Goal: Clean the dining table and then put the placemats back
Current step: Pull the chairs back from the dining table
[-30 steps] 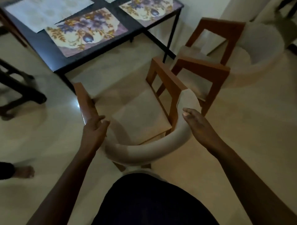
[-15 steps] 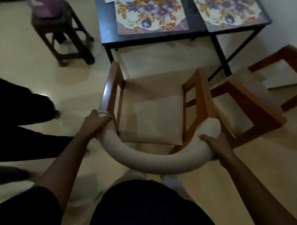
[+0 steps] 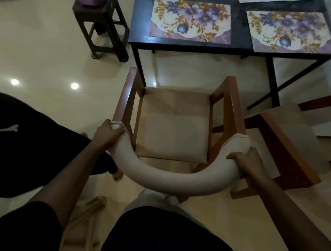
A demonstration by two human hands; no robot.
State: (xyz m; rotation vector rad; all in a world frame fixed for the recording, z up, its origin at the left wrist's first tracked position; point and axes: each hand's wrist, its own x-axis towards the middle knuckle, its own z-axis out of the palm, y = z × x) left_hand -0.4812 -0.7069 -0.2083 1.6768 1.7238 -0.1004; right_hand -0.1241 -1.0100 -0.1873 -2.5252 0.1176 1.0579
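Note:
A wooden armchair [image 3: 173, 123] with a beige seat and a curved padded backrest [image 3: 166, 177] stands in front of me, facing the black dining table [image 3: 141, 38]. My left hand [image 3: 107, 132] grips the left end of the backrest. My right hand [image 3: 245, 163] grips its right end. Two floral placemats lie on the table: one [image 3: 189, 21] at the near left corner, another [image 3: 288, 32] to its right. The edge of a pale mat [image 3: 268, 0] shows at the top.
A dark wooden stool [image 3: 102, 30] stands left of the table. A second armchair [image 3: 286, 143] sits close on the right. Another person's dark-clothed leg and foot [image 3: 44, 143] are on the floor at my left. The floor is glossy cream tile.
Both hands closed on the backrest ends. The chair swung round to face the table squarely and now sits nearer its edge. The view turned left, showing the stool.

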